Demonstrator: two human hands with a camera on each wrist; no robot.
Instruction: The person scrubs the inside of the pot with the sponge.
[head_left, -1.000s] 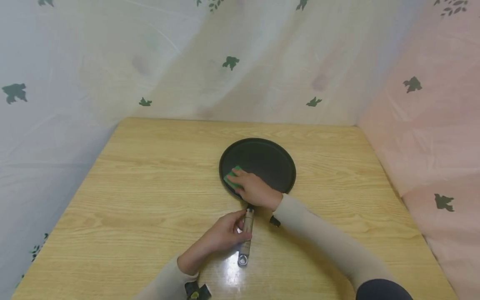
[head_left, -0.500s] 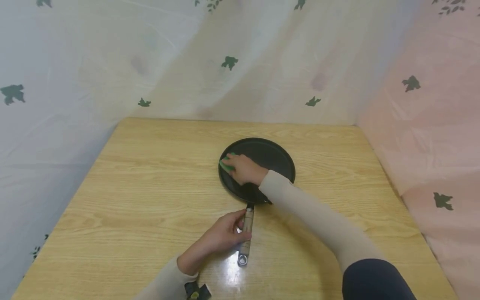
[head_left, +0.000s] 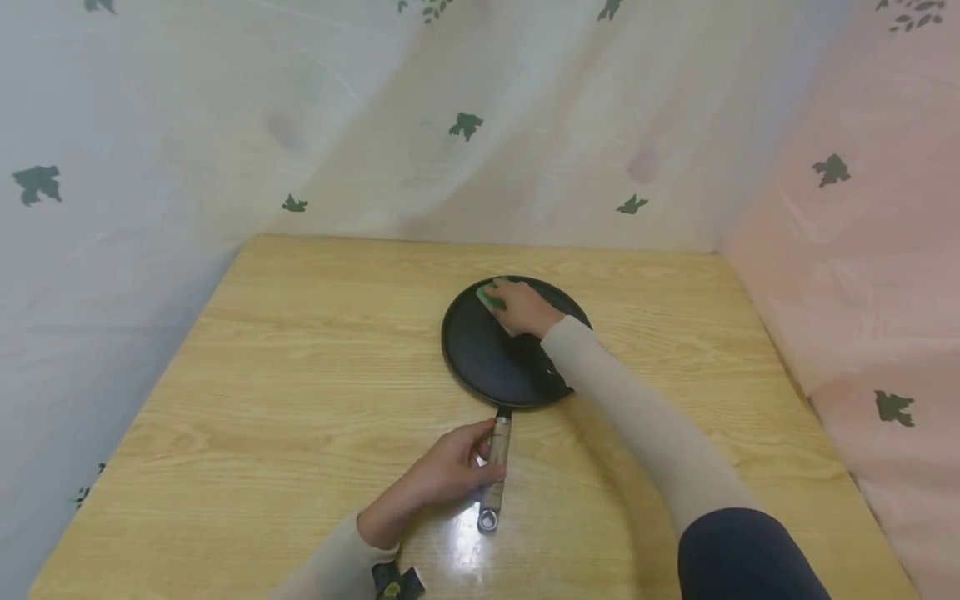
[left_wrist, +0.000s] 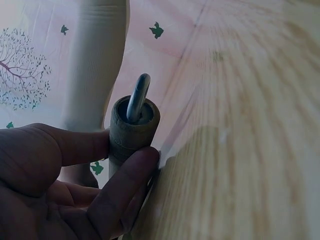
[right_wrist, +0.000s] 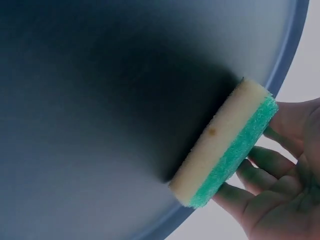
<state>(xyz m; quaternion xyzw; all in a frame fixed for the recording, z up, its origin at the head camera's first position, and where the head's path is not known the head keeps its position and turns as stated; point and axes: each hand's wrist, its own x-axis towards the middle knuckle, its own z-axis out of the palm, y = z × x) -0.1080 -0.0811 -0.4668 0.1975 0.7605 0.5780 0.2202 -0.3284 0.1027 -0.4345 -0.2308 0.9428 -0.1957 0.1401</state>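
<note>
A flat black frying pan [head_left: 480, 354] lies on the wooden table, its handle pointing toward me. My left hand [head_left: 453, 462] grips the wood-look handle [head_left: 495, 454] between thumb and fingers; in the left wrist view, the metal hanging loop [left_wrist: 137, 100] shows at the handle's end. At the pan's far side my right hand [head_left: 525, 308] holds a sponge [head_left: 490, 296] against the cooking surface. The right wrist view shows the sponge's pale foam side [right_wrist: 215, 142] toward the pan, with the fingers [right_wrist: 257, 175] on its green scouring side near the rim.
The wooden table [head_left: 322, 358] extends around the pan. Behind it and on both sides hang pale fabric walls [head_left: 375, 150] with green bird prints. My right sleeve [head_left: 645, 425] crosses over the pan's right edge.
My right hand has swept the sponge from the pan's near left, up along the left side, to its far edge. The left hand stays on the handle, and the pan barely shifts.
</note>
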